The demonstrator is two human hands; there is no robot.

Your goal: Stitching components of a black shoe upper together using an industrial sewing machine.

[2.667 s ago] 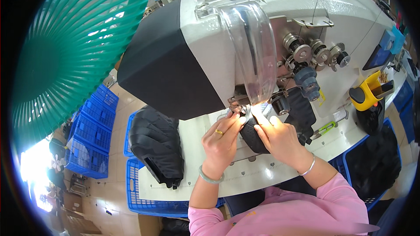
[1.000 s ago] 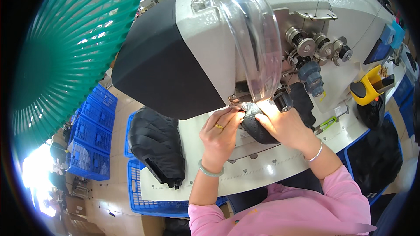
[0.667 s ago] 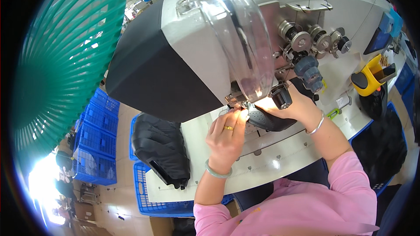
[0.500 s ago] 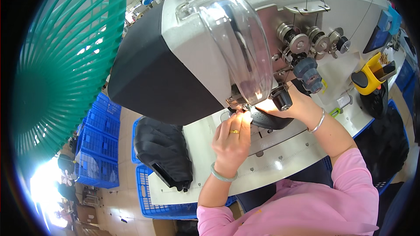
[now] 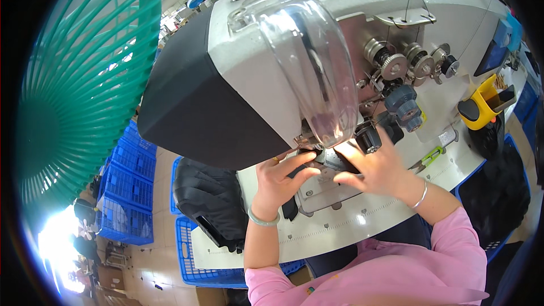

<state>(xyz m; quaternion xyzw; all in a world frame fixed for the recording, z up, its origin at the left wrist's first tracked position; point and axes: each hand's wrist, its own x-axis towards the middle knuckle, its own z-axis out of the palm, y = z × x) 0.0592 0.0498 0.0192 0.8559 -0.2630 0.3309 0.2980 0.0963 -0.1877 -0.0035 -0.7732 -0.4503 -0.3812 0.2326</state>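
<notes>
Under the head of a sewing machine (image 5: pixel 249 68) lies a black piece (image 5: pixel 338 160) of sheet material, partly covered by my fingers. My left hand (image 5: pixel 275 184) is at its left side, index finger stretched onto the black material and thumb apart. From the right, my right hand (image 5: pixel 378 167) reaches in with fingers spread along the piece and thumb pointing left. Both hands are open and touch the piece without gripping it. A dark end of material (image 5: pixel 290 209) hangs below my left hand. The needle area is mostly hidden by the clear guard (image 5: pixel 317 68) and my fingers.
A stack of black pieces (image 5: pixel 209 201) sits at the table's left edge. Green-handled snips (image 5: pixel 433 156) and a yellow holder (image 5: pixel 481 114) are on the right. A green fan (image 5: pixel 85 79) stands far left, blue crates (image 5: pixel 126 192) below it. A crate with black material (image 5: pixel 498 192) is right.
My left hand has shifted left and its pinched fingers have spread. The right hand has come down and opened. The black piece has turned and moved left, with a dark end now below the left hand.
</notes>
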